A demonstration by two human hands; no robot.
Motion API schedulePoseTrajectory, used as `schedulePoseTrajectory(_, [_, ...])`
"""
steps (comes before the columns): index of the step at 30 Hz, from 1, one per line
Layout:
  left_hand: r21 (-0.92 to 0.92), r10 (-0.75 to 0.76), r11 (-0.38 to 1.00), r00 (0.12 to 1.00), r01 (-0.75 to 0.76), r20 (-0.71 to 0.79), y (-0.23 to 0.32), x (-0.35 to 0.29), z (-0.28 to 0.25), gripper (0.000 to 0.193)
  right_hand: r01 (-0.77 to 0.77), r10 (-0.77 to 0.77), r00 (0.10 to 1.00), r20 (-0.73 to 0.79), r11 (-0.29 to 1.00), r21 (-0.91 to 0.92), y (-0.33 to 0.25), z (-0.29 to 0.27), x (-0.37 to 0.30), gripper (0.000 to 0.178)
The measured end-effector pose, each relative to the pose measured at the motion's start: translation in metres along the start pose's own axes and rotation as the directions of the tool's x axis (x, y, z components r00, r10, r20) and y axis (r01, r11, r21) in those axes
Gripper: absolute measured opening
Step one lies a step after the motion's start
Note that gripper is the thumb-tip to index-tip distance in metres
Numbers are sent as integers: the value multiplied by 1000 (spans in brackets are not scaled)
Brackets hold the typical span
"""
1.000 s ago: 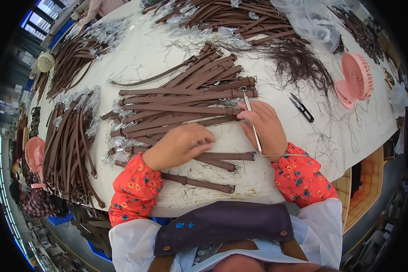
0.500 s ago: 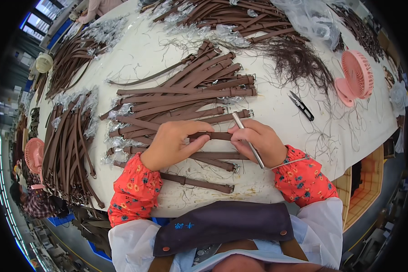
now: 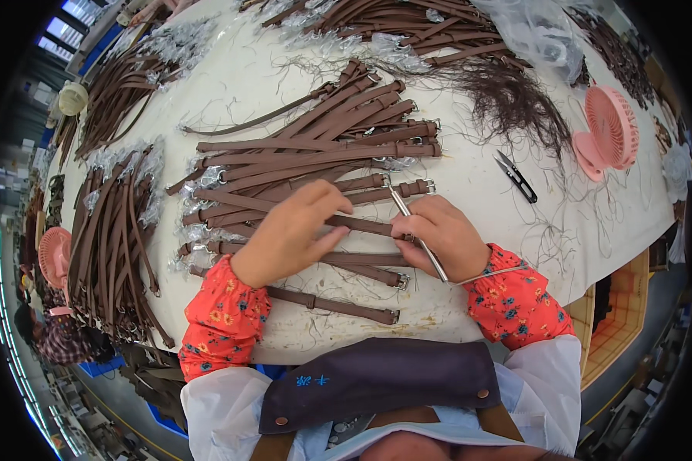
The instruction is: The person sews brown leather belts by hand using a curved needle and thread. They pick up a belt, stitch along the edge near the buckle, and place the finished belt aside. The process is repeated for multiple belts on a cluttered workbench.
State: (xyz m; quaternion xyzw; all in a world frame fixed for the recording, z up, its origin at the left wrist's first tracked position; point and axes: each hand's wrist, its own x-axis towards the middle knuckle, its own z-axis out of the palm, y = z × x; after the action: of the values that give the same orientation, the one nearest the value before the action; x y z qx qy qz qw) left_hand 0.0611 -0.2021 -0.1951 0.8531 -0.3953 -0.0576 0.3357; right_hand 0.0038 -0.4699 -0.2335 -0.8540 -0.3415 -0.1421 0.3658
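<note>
My right hand [image 3: 444,240] is closed on the end of a brown belt strap [image 3: 369,225], and a slim silver metal rod [image 3: 421,237] lies slantwise across its fingers. A thin wire-like piece stretches from the rod's lower end over my right sleeve. My left hand [image 3: 292,234] is around the strap's other stretch, thumb and forefinger apart with the strap showing between them. Beneath and beyond my hands lies a pile of brown belts [image 3: 315,157] with silver buckles, some wrapped in clear plastic. One more belt [image 3: 334,306] lies nearer to me.
Black thread snips [image 3: 517,177] and a pink fan [image 3: 609,129] stand to the right, near a tangle of dark threads [image 3: 507,100]. Other belt bundles [image 3: 111,238] lie left and at the far side. A wooden crate [image 3: 619,323] is beside the table [image 3: 438,330].
My left hand's thumb and forefinger have parted and shifted slightly left along the strap. My right hand keeps its hold on the strap and rod.
</note>
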Motion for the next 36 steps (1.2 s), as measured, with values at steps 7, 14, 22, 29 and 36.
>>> schedulePoseTrajectory(7, [-14,166,986,985,-167,-47,-7,2,48,19,-175,184,982,-41,969,173,1,4,-2,21])
schedulePoseTrajectory(14, [20,168,986,984,-167,-60,-5,2,50,12,-418,540,827,160,400,816,-10,3,-5,23])
schedulePoseTrajectory(22, [-112,66,991,995,-75,-80,-11,4,50,12,-609,571,746,342,376,699,-9,-1,-5,30])
schedulePoseTrajectory(29, [-76,83,993,993,-89,-78,-10,5,50,13,-629,566,734,375,359,689,-8,1,-6,27])
schedulePoseTrajectory(36, [-77,87,993,992,-94,-91,-11,5,51,13,-630,564,734,379,356,690,-8,2,-5,25])
